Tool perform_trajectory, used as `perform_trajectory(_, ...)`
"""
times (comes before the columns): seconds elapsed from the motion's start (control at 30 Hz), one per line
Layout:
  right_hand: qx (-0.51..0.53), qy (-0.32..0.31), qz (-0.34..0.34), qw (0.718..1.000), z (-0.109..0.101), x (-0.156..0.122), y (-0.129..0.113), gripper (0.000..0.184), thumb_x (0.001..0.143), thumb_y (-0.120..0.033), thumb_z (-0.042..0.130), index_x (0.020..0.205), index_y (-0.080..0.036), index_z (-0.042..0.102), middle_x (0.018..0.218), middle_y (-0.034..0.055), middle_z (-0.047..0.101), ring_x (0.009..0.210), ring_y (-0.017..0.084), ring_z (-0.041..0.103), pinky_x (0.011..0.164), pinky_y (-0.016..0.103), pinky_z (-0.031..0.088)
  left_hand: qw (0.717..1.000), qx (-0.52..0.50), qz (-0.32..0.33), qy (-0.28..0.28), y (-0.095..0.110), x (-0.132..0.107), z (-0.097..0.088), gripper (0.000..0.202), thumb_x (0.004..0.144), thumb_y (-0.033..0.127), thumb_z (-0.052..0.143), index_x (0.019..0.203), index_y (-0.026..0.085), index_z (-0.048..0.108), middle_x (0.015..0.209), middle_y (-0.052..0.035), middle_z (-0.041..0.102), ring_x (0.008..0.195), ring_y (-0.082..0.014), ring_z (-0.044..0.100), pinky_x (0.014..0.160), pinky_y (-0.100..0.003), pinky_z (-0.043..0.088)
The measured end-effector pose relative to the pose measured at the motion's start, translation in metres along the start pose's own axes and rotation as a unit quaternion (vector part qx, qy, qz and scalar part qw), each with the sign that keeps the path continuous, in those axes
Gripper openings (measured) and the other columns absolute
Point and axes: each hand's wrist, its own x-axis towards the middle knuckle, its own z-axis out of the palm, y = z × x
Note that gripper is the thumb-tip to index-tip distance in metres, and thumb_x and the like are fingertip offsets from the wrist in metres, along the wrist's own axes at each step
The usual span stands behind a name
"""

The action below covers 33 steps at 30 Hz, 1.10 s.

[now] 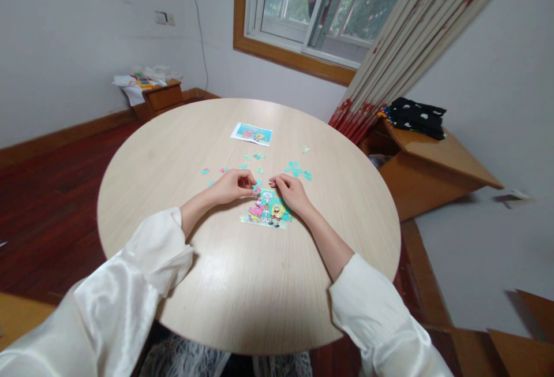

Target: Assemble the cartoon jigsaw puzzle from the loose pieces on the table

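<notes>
A partly built cartoon jigsaw puzzle (pixel 267 212) lies on the round light-wood table (pixel 242 284). My left hand (pixel 231 185) rests at the puzzle's upper left edge, fingers curled in a pinch on a small puzzle piece. My right hand (pixel 291 190) sits at the upper right edge, fingers bent down onto the puzzle's top. Loose teal pieces (pixel 296 169) lie scattered just beyond both hands. A printed reference picture (pixel 251 133) lies farther back on the table.
A low wooden stand with papers (pixel 151 91) is by the left wall. A wooden cabinet (pixel 426 160) with dark folded cloth (pixel 418 116) stands at the right, beside a curtain (pixel 411 36) and a window (pixel 320 2). The floor is dark red wood.
</notes>
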Motion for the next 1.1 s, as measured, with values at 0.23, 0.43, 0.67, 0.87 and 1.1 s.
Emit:
perform_trajectory(0.23, 0.0, 0.004, -0.001, 1.0, 0.0, -0.0003, 0.0, 0.027, 0.087, -0.03, 0.046, 0.08, -0.017, 0.068, 0.074, 0.0039, 0.069, 0.075, 0.016, 0.064, 0.076, 0.03, 0.047, 1.0, -0.004, 0.01, -0.001, -0.004, 0.0013, 0.0008, 0.025, 0.06, 0.026, 0.076, 0.072, 0.014, 0.057, 0.066, 0.0017, 0.056, 0.062, -0.0092, 0.05, 0.057, -0.024, 0.039)
perform_trajectory(0.43, 0.004, 0.001, -0.001, 1.0, 0.0, -0.0001, 0.0007, 0.027, 0.087, -0.033, 0.047, 0.08, -0.017, 0.068, 0.075, 0.004, 0.069, 0.075, 0.017, 0.064, 0.076, 0.031, 0.048, 1.0, -0.006, 0.004, -0.003, -0.004, 0.0006, 0.0001, 0.03, 0.058, 0.029, 0.078, 0.07, 0.015, 0.055, 0.068, 0.0014, 0.056, 0.062, -0.0093, 0.05, 0.057, -0.024, 0.039)
perform_trajectory(0.67, 0.004, 0.005, 0.002, 1.0, 0.0004, 0.0002, 0.0019, 0.027, 0.087, -0.034, 0.048, 0.08, -0.018, 0.068, 0.074, 0.0031, 0.069, 0.075, 0.016, 0.064, 0.076, 0.03, 0.048, 1.0, -0.009, 0.008, -0.003, -0.0048, 0.0012, -0.0003, 0.03, 0.057, 0.029, 0.078, 0.07, 0.016, 0.054, 0.066, 0.0021, 0.055, 0.062, -0.009, 0.048, 0.056, -0.024, 0.038)
perform_trajectory(0.87, 0.003, 0.001, 0.002, 1.0, -0.0002, 0.0002, 0.0008, 0.027, 0.087, -0.033, 0.048, 0.08, -0.017, 0.068, 0.075, 0.0039, 0.069, 0.075, 0.017, 0.065, 0.076, 0.031, 0.048, 1.0, -0.015, 0.012, -0.009, -0.0043, 0.0016, -0.0003, 0.03, 0.057, 0.029, 0.077, 0.07, 0.015, 0.054, 0.068, 0.0019, 0.056, 0.063, -0.0091, 0.049, 0.058, -0.024, 0.039)
perform_trajectory(1.1, 0.002, -0.002, 0.003, 1.0, 0.0002, 0.0003, 0.0013, 0.028, 0.087, -0.035, 0.048, 0.08, -0.016, 0.068, 0.076, 0.0044, 0.07, 0.075, 0.017, 0.065, 0.077, 0.032, 0.048, 1.0, -0.009, 0.021, -0.011, -0.0048, 0.001, -0.0003, 0.027, 0.059, 0.028, 0.076, 0.071, 0.016, 0.055, 0.066, 0.002, 0.056, 0.061, -0.0089, 0.049, 0.057, -0.024, 0.038)
